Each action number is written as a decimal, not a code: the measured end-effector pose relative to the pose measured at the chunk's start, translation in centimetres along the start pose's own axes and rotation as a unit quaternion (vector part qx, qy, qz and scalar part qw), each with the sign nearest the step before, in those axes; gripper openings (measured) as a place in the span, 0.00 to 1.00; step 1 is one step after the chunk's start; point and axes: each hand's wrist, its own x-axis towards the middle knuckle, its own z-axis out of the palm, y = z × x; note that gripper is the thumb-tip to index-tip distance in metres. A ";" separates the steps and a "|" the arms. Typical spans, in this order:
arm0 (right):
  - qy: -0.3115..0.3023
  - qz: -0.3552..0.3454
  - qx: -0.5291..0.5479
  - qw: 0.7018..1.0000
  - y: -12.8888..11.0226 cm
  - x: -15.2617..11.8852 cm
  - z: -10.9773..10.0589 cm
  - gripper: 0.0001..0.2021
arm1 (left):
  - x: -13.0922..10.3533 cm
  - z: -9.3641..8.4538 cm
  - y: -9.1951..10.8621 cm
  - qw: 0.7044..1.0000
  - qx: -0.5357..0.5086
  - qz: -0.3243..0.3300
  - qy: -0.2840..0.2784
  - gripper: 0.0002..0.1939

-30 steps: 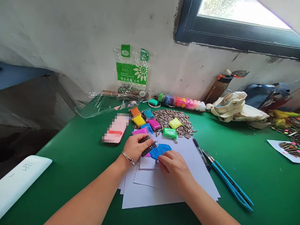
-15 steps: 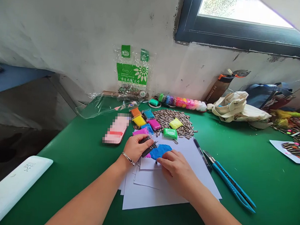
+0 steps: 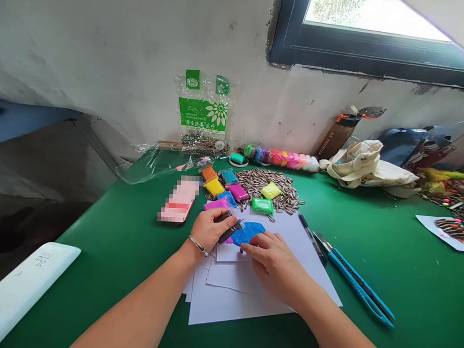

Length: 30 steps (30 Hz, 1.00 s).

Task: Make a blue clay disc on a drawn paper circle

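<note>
My left hand [image 3: 211,228] is closed around a small black packet [image 3: 226,227] that looks like a pack of modelling clay, its torn clear wrapper toward the right. Just right of it, a flat piece of blue clay [image 3: 248,232] lies on a small white paper [image 3: 228,253], with a bit of pink clay [image 3: 228,240] at its left edge. My right hand [image 3: 269,255] rests over the paper, index finger stretched out. Its fingertip touches a small dark lump [image 3: 241,250] at the lower edge of the blue clay. The right thumb is hidden.
Larger white sheets [image 3: 233,312] lie beneath. Beyond are several coloured clay packets [image 3: 262,206] and a pile of sunflower seeds [image 3: 255,180]. A phone [image 3: 179,200] is at left. A black pen [image 3: 312,239] and blue tweezers [image 3: 361,282] lie at right. A white device [image 3: 30,288] sits front left.
The view has shifted very slightly. Both hands stay in nearly the same place, the left with the black packet, the right fingertip at the small dark lump.
</note>
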 end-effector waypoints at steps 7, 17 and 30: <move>-0.018 -0.001 -0.024 1.000 0.1 0.2 0.5 0.15 | 0.1 0.0 -0.1 1.000 0.013 0.005 -0.006 0.16; 0.055 0.009 0.040 0.998 1.5 0.3 1.5 0.18 | 0.0 0.0 0.1 1.000 0.027 0.009 -0.014 0.16; -0.005 -0.030 -0.019 0.999 0.3 0.2 0.6 0.15 | 0.1 0.1 -0.2 0.999 0.038 0.005 -0.004 0.17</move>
